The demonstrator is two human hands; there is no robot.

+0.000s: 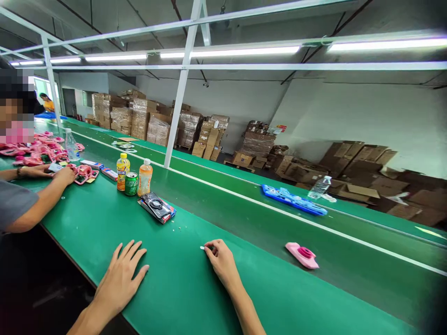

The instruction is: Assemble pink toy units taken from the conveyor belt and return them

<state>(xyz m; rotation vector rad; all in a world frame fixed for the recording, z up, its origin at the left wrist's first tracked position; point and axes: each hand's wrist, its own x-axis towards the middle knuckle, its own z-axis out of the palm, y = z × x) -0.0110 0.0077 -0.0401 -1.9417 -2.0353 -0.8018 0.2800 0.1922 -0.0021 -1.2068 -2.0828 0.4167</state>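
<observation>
My left hand [118, 279] lies flat near the front edge of the green table [174, 288], fingers apart, holding nothing. To its right, my right hand [220, 260] is closed in a pinch on a small white piece [202, 248], just over the table surface. The piece is too small to tell its kind. Several white crumbs [176, 228] lie beyond it. Farther back, a smartphone [158, 204] with a ring on its back rests on a flat blue-and-red box [171, 215]. Away to the right, a pink plastic part [303, 256] lies on the green conveyor belt [244, 218].
Behind the phone stand a yellow bottle [122, 172], a green can [131, 184] and an orange drink bottle [145, 177]. At left, a co-worker's hands [63, 177] work beside piled pink parts [45, 149]. A blue tray-like item [293, 200] and clear bottle [319, 187] lie across the belt.
</observation>
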